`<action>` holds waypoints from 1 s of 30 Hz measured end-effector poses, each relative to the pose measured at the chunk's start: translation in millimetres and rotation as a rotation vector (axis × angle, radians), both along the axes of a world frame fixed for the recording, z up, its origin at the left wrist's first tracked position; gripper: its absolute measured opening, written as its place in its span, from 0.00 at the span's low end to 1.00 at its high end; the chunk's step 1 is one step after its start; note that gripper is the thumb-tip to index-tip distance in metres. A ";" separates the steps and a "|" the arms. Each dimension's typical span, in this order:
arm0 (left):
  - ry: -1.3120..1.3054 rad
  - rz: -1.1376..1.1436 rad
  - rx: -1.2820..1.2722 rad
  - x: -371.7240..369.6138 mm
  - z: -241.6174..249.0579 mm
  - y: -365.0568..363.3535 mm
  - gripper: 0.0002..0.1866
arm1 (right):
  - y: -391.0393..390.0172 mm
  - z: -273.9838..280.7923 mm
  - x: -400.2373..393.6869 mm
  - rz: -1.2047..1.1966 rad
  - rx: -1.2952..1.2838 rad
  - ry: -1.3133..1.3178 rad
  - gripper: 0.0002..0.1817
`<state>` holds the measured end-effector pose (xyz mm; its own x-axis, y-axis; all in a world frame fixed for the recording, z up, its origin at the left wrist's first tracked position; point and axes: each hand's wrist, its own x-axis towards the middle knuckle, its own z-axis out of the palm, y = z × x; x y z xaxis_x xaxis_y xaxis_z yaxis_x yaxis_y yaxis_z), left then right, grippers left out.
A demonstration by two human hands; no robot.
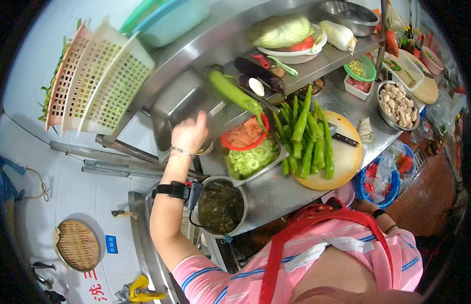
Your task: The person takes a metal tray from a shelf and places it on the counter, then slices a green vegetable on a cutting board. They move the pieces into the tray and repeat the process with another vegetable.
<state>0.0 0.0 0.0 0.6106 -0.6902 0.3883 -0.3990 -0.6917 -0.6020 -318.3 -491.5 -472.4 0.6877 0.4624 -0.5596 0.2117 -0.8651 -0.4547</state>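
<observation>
My left hand (188,135) reaches out over the near edge of a steel pan (182,93). One digit stretches away from the rest; the other fingers are mostly hidden, and nothing shows in the hand. Just right of it, a red-rimmed bowl of sliced orange vegetable (244,133) sits over a steel tray of chopped green vegetable (253,158). My right hand (366,206) is low at my side, beside a blue basket (380,190), its fingers hidden. Long green peppers (309,137) are heaped on a round cutting board (342,167), with a knife (344,139) lying there too.
A pot of dark liquid (221,205) stands below my left forearm. The raised shelf carries a long green vegetable (235,93), eggplant (258,73) and a cabbage (280,31). Plastic baskets (116,83) lean at the left. A bowl of pale chunks (397,105) stands at the right.
</observation>
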 end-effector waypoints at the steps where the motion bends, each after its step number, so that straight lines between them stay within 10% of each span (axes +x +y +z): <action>1: -0.003 -0.010 0.016 -1.0 2.4 -0.8 0.19 | 3.0 -4.4 5.4 0.006 0.007 -0.007 0.23; 3: -0.001 -0.019 -0.013 -2.5 -7.2 -8.5 0.17 | -2.1 103.1 59.5 -0.208 0.138 0.530 0.19; 11: 0.119 0.339 -0.567 -26.3 19.3 34.3 0.16 | 143.2 419.5 205.8 0.034 0.601 -0.527 0.12; 19: 0.307 0.642 -0.905 -71.5 -4.7 121.6 0.26 | 290.1 479.6 348.3 0.014 0.467 -1.153 0.16; 30: 0.527 0.933 -0.859 -59.0 23.9 97.0 0.32 | 340.0 497.1 401.2 -0.340 0.046 -0.892 0.17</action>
<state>-59.0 97.0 23.9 0.9184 0.3910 0.0608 0.3691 -0.9020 0.2241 82.9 -151.5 24.7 0.9536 0.1678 0.2499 0.2376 -0.9294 -0.2825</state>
